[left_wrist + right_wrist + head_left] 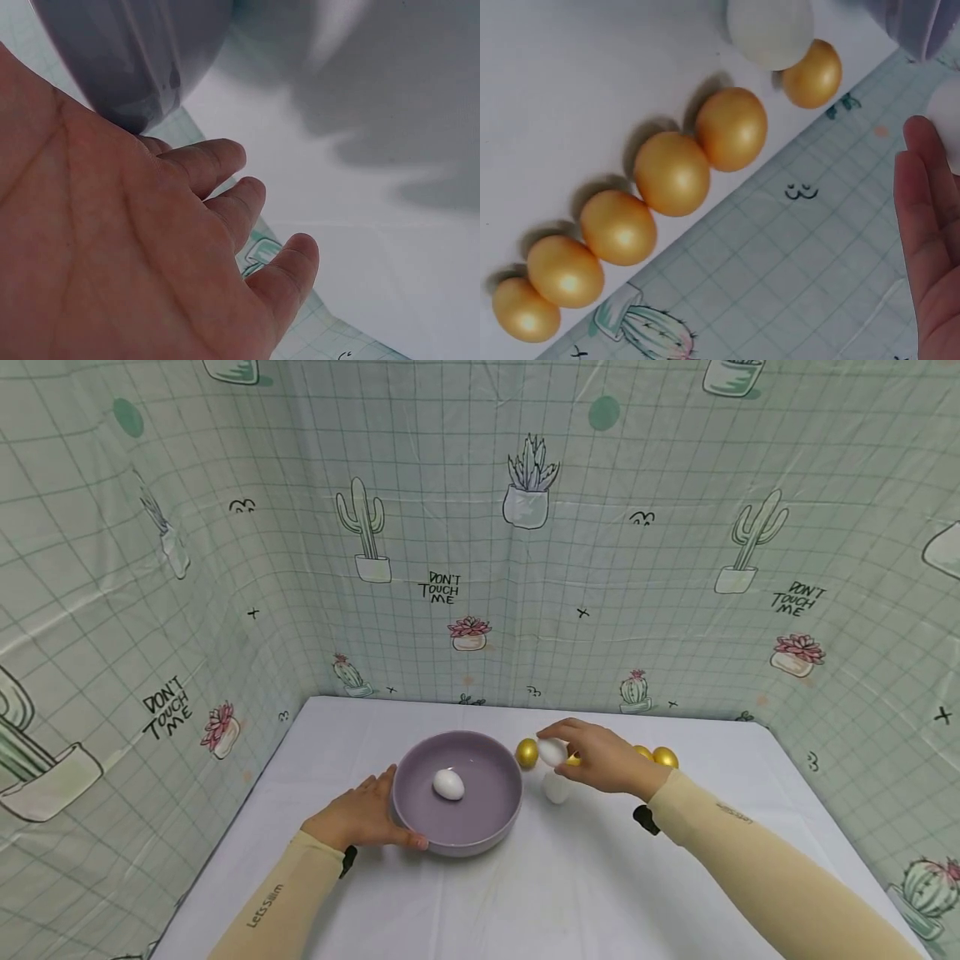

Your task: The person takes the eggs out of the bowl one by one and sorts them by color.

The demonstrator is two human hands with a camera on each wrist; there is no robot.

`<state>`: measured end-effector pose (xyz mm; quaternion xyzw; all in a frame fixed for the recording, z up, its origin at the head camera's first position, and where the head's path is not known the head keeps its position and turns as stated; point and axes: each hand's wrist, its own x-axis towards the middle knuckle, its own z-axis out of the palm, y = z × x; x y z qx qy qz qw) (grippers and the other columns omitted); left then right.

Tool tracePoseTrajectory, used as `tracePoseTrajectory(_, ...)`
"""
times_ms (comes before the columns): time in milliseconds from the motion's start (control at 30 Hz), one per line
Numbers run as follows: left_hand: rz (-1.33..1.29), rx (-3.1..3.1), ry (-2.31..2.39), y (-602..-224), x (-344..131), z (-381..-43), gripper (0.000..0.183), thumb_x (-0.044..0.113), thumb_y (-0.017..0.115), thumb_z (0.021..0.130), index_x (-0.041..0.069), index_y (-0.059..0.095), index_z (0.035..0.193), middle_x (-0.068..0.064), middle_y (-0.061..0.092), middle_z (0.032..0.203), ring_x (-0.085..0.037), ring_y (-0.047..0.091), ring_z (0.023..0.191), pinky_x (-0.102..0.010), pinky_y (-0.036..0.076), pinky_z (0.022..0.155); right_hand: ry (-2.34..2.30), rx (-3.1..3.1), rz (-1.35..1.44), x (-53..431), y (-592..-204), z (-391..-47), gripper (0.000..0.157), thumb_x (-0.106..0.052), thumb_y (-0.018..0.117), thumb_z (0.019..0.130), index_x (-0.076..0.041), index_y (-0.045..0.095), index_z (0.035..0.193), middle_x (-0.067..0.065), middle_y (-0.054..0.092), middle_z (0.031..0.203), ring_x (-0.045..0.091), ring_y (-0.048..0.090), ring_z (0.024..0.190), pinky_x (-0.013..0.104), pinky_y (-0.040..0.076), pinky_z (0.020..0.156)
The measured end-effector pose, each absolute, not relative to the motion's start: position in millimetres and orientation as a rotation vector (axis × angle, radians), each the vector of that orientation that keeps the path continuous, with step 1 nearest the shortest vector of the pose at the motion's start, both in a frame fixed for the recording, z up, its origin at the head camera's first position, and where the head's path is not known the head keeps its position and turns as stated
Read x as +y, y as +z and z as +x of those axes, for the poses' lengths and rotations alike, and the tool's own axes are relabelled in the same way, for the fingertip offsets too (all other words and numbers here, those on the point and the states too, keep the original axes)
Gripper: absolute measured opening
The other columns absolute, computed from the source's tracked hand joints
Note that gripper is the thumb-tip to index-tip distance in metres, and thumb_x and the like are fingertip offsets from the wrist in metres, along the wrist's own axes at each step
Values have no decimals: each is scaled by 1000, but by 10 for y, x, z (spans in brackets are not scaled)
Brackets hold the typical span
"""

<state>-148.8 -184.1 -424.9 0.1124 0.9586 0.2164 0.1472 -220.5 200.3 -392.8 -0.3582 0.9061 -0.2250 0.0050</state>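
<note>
My right hand (607, 757) pinches a white egg (552, 752) between thumb and fingers, raised over the table right of the purple bowl (459, 852). In the right wrist view its fingers (919, 199) lie against that egg at the right edge. Below it, a second white egg (557, 788) rests on the table. Another white egg (448, 784) lies inside the bowl. Against the bowl's left side rests my left hand (360, 817), thumb at the front rim and fingers spread along the outer wall. The left wrist view shows its loosely extended fingers (210, 165) beside the bowl.
A gold egg (527, 753) sits just right of the bowl. More gold eggs (673, 174) form a row near the table's back edge, partly behind my right hand in the head view. Cactus-print cloth (480, 527) encloses the white table (510, 910) at the back and sides.
</note>
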Motion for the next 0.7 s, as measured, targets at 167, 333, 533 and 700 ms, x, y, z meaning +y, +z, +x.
tracePoseTrajectory(167, 324, 2759, 622, -4244, -1841, -1485, 138, 69, 85, 59, -9, 21, 154, -29, 31, 155, -49, 29, 141, -64, 32, 106, -714, 2863, -1060, 2195, -4025, -2200, 50, -12, 77, 87, -11, 61, 134, 5, 59, 130, 17, 65, 89, 34, 53, 77)
tracePoseTrajectory(333, 330, 2767, 617, -4253, -1847, -1481, 138, 69, 85, 59, -10, 21, 153, -29, 31, 154, -49, 29, 140, -63, 33, 106, -663, 2897, -989, 2344, -4142, -2214, 51, -13, 78, 86, -13, 61, 134, 6, 60, 130, 14, 65, 89, 33, 52, 74)
tracePoseTrajectory(533, 333, 2769, 620, -4236, -1840, -1466, 137, 68, 85, 59, -10, 22, 153, -29, 32, 154, -50, 30, 140, -64, 34, 105, -609, 2915, -922, 2436, -4255, -2215, 52, -14, 78, 85, -14, 62, 134, 3, 60, 124, 18, 63, 87, 32, 49, 69)
tracePoseTrajectory(700, 331, 2768, 621, -4231, -1840, -1464, 137, 68, 85, 60, -10, 22, 153, -29, 32, 154, -49, 30, 140, -64, 34, 105, -612, 2905, -927, 2480, -4345, -2215, 50, -10, 78, 84, -10, 63, 132, 6, 61, 125, 19, 63, 87, 32, 51, 72)
